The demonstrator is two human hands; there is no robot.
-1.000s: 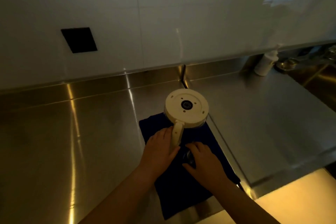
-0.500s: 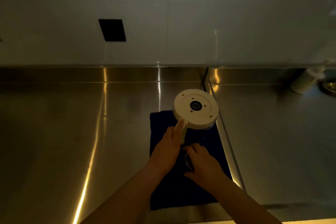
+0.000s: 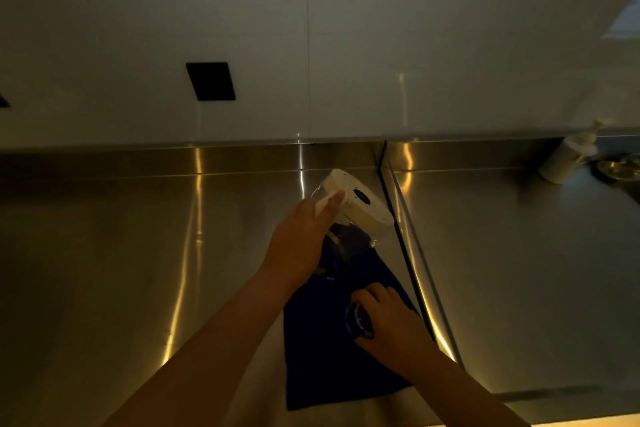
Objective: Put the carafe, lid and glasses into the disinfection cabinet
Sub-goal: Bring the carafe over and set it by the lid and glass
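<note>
bare steel counter left, bottle far right

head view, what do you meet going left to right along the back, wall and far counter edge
black rectangular wall plate → white-lidded glass carafe, tilted in the left hand → dark seam between the steel counter sections → white pump bottle → round metal dish

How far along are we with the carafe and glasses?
Done: nothing stowed; no cabinet in view. In hand: the left hand grips the carafe by its handle, tilted, white lid on; the right hand holds a glass over the blue cloth. Left: carrying everything to the cabinet.
</note>
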